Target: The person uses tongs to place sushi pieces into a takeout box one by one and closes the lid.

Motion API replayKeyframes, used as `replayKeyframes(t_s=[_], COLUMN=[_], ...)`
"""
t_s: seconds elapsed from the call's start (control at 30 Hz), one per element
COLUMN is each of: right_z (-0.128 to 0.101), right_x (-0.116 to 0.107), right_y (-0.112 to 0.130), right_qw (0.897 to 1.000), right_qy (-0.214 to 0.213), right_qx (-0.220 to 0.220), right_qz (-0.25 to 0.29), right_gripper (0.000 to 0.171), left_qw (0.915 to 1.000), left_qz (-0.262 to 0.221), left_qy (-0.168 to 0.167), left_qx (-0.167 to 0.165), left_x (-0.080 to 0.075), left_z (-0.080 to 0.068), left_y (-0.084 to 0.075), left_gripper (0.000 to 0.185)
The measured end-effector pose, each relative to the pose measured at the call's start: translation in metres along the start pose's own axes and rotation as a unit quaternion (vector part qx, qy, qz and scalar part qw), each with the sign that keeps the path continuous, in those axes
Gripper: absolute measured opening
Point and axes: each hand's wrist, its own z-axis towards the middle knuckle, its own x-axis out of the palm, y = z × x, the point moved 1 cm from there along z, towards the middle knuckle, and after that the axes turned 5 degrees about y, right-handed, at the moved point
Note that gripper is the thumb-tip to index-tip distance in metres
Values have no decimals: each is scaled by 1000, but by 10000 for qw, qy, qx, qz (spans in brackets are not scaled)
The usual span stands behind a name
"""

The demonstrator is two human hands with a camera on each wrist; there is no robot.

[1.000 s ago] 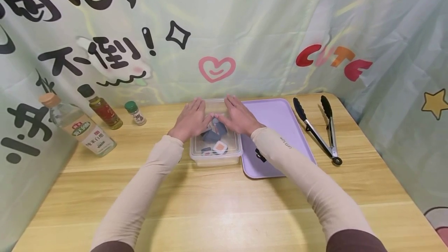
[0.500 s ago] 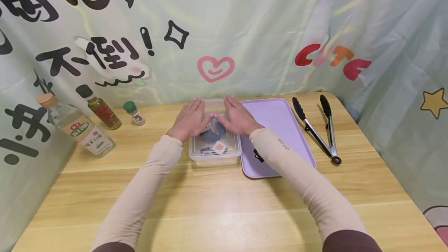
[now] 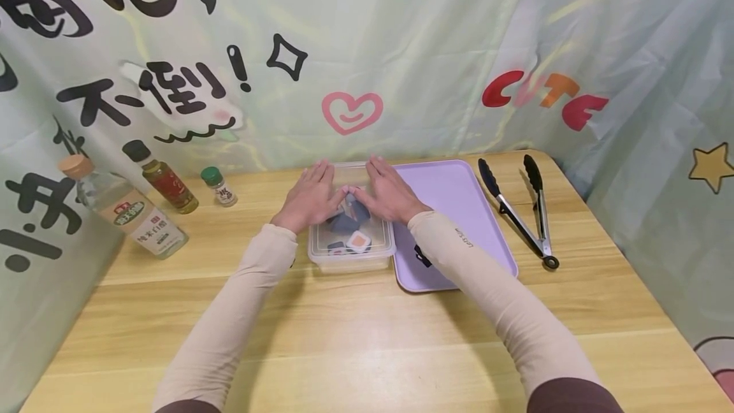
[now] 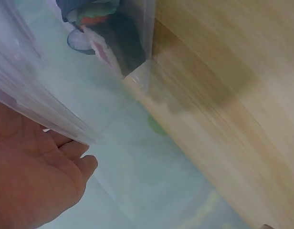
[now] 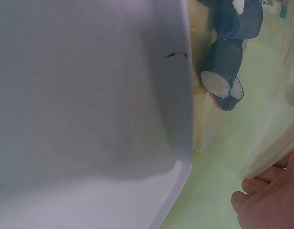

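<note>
A clear plastic box (image 3: 351,258) with a clear lid stands mid-table, holding several sushi pieces (image 3: 359,241). My left hand (image 3: 309,198) lies flat on the left side of the lid, fingers straight. My right hand (image 3: 388,194) lies flat on the right side, its thumb tip meeting the left thumb. The left wrist view shows the box's wall (image 4: 51,119) above my palm (image 4: 32,186) and sushi (image 4: 89,14) inside. In the right wrist view, dark sushi rolls (image 5: 223,71) sit behind the box's wall, with my fingers (image 5: 271,200) at the bottom right.
A lilac tray (image 3: 459,209) lies against the box's right side, under my right forearm. Black-tipped metal tongs (image 3: 524,209) rest farther right. At the left stand a large vinegar bottle (image 3: 123,209), an oil bottle (image 3: 163,177) and a small green-capped shaker (image 3: 220,186). A printed cloth backs the table.
</note>
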Motion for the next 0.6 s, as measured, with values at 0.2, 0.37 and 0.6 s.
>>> replayKeyframes(t_s=[0.2, 0.37, 0.6], right_z=[-1, -1, -2], right_x=[1, 2, 1], right_y=[1, 1, 2], right_qw=[10000, 10000, 9999], right_qy=[12, -41, 8], right_qx=[25, 10, 53], right_qz=[81, 70, 130], right_gripper=[85, 84, 84], left_qw=[10000, 9999, 9997], left_qz=[-19, 38, 205], left_qy=[1, -95, -164], left_qx=[9, 16, -14], left_x=[0, 3, 6], left_z=[-1, -1, -1], left_y=[0, 1, 0], left_gripper=[74, 74, 74])
